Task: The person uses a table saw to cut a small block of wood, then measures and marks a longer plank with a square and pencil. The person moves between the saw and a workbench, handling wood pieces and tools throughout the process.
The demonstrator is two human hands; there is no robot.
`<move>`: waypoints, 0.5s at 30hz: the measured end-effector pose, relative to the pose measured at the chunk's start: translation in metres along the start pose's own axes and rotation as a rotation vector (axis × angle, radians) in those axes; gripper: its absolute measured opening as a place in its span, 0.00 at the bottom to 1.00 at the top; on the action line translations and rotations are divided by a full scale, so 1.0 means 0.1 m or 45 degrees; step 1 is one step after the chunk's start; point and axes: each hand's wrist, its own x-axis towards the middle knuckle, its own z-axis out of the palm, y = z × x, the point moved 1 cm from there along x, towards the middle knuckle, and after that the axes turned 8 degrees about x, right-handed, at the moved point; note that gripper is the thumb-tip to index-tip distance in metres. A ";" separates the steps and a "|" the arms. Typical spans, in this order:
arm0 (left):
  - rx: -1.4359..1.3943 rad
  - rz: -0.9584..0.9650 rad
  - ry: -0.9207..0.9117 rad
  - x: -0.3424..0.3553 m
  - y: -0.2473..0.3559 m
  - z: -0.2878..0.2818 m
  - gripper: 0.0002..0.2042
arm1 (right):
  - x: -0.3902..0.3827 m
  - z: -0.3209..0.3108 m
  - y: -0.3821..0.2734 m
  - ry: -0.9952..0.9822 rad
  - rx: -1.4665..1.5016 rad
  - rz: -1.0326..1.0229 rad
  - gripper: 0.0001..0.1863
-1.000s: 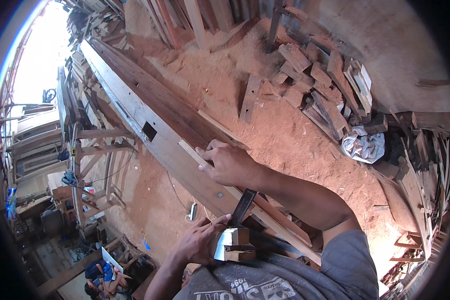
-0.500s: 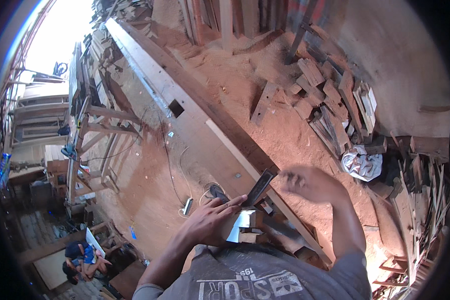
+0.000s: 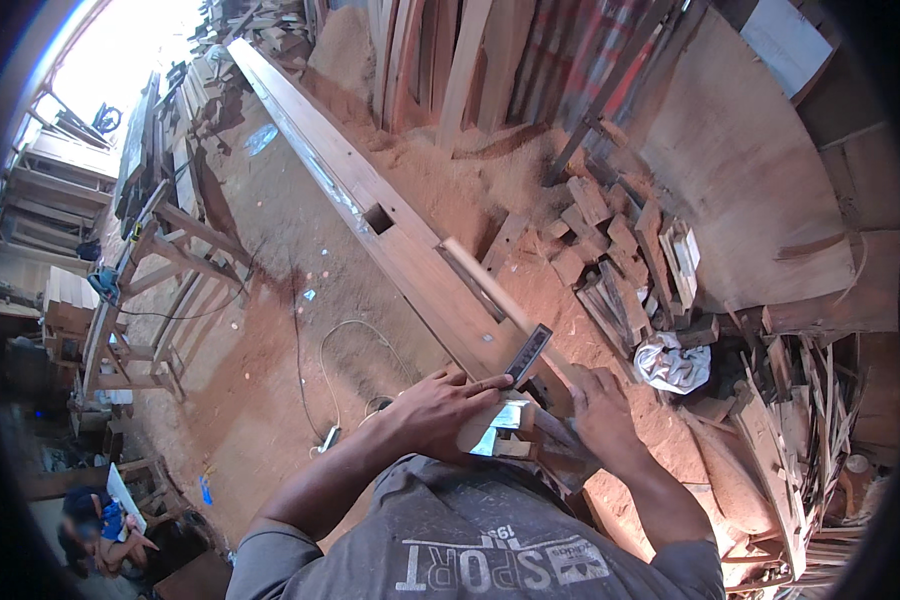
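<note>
A long wooden beam (image 3: pixel 420 270) runs diagonally from the far left toward my body, with a square hole cut through it. Along its right side lies a narrow wooden strip (image 3: pixel 500 300). My right hand (image 3: pixel 604 412) has its fingers curled around the near end of this strip. A dark bar-shaped tool (image 3: pixel 530 354) with an inset face sits across the beam near its close end. The fingers of my left hand (image 3: pixel 450 408) press on the lower end of this tool; their grip underneath is partly hidden. Pale-ended wood pieces (image 3: pixel 512 414) stick out beside my left hand.
Offcuts (image 3: pixel 610 250) are heaped on the sawdust at right, beside a crumpled silvery bag (image 3: pixel 672 362). A wooden trestle (image 3: pixel 170 260) stands at left. A cable (image 3: pixel 322 370) runs over the floor to a power strip (image 3: pixel 328 438). A person (image 3: pixel 100 530) sits at lower left.
My right hand has come down from above the sawdust onto the narrow strip. My left hand stays at the dark tool. The whole view has shifted.
</note>
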 end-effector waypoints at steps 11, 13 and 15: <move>-0.056 -0.011 -0.015 -0.20 -0.12 -0.03 0.43 | 0.01 -0.66 0.00 0.350 0.338 0.322 0.23; -0.117 0.003 0.062 -0.38 -0.22 -0.02 0.44 | 0.03 -0.54 -0.20 0.359 0.497 0.340 0.24; -0.208 0.017 0.415 -0.67 -0.40 0.11 0.51 | 0.04 -0.38 -0.51 0.359 0.680 0.289 0.26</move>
